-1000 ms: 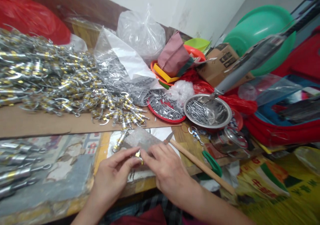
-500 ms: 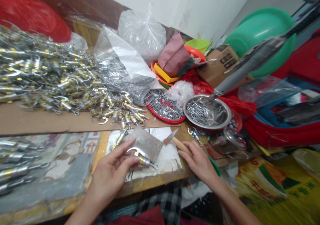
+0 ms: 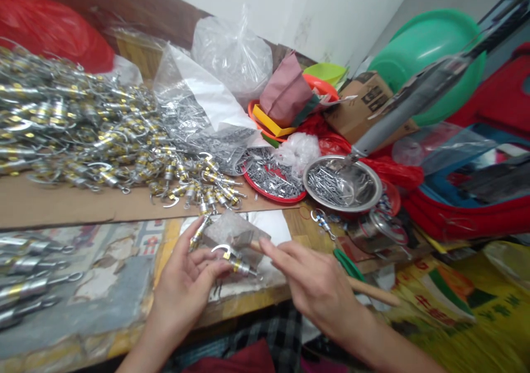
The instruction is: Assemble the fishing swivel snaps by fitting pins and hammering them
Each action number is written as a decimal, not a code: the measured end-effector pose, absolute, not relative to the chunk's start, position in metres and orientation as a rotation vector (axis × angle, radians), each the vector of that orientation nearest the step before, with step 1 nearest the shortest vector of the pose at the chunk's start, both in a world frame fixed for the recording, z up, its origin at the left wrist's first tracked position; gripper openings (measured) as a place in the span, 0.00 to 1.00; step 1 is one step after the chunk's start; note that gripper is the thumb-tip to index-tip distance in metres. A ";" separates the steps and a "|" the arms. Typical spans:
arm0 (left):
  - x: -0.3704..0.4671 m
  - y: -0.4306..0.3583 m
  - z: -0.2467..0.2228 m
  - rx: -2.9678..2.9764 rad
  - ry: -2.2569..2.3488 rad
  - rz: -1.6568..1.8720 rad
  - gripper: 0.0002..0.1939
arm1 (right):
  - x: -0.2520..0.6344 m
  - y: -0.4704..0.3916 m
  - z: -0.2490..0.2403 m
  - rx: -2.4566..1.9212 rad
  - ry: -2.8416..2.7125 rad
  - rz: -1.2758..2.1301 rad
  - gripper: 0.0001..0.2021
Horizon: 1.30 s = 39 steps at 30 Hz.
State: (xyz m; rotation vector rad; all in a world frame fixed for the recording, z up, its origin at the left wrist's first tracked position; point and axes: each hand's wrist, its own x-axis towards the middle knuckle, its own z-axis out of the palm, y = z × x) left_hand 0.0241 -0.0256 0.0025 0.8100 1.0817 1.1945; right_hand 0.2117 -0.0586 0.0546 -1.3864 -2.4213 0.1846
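My left hand (image 3: 186, 279) pinches a small silver-and-gold hook fitting (image 3: 239, 266) between thumb and fingers. This fitting has a curved hook at one end and a cylindrical body, and it lies at the front edge of a grey metal block (image 3: 226, 228). My right hand (image 3: 318, 279) is wrapped round the wooden handle of a hammer (image 3: 372, 291), whose dark head is over the block close to the fitting, blurred and partly hidden by the fingers. Another hook fitting (image 3: 200, 232) lies behind my left fingertips, beside the block.
A large heap of similar fittings (image 3: 95, 124) covers cardboard at the left. Behind the block stand a red tray (image 3: 285, 199) of small metal pieces and a steel bowl (image 3: 379, 188) of pins. A grey lever arm (image 3: 397, 111) slants above the bowl. Bigger fittings (image 3: 28, 284) lie front left.
My right hand has moved left with the hammer, bringing its head from beside the block to over it near the fitting. My left hand keeps its hold, almost in place.
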 end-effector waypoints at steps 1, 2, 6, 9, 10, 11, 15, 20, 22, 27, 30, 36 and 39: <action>0.024 -0.026 0.002 0.806 1.082 1.192 0.43 | 0.211 -0.060 0.053 -1.386 -2.388 0.174 0.27; 0.024 -0.026 0.002 0.805 1.083 1.190 0.43 | 0.211 -0.061 0.052 -1.384 -2.367 0.183 0.27; 0.025 -0.025 0.002 0.801 1.113 1.187 0.43 | 0.222 -0.060 0.041 -1.461 -2.273 0.335 0.23; 0.023 -0.025 0.005 0.882 1.204 1.126 0.29 | 0.247 -0.044 0.023 -1.623 -2.002 0.289 0.19; 0.022 -0.024 0.006 0.939 1.246 1.095 0.22 | 0.257 -0.038 0.016 -1.691 -1.943 0.278 0.19; 0.021 -0.024 0.007 1.003 1.291 1.067 0.16 | 0.267 -0.032 0.009 -1.760 -1.922 0.296 0.20; 0.014 -0.022 0.008 1.225 1.442 1.040 0.08 | 0.285 -0.010 -0.001 -1.931 -2.006 0.338 0.17; 0.009 -0.015 0.003 1.330 1.414 1.044 0.09 | 0.260 0.028 0.014 -1.660 -1.986 0.047 0.12; 0.009 -0.012 0.002 1.326 1.419 1.060 0.09 | 0.242 0.042 0.016 -1.580 -1.965 0.028 0.11; 0.009 -0.004 0.006 1.259 1.336 1.109 0.09 | 0.201 0.051 0.006 -1.257 -1.945 0.106 0.14; 0.008 0.000 0.010 1.221 1.315 1.102 0.09 | 0.205 0.063 0.001 -1.453 -1.957 -0.007 0.16; 0.009 -0.001 0.006 1.400 1.344 1.104 0.08 | 0.241 0.106 0.002 -1.773 -2.003 0.012 0.09; 0.011 -0.001 0.001 1.593 1.395 1.197 0.08 | 0.244 0.112 0.002 -1.797 -1.989 0.040 0.08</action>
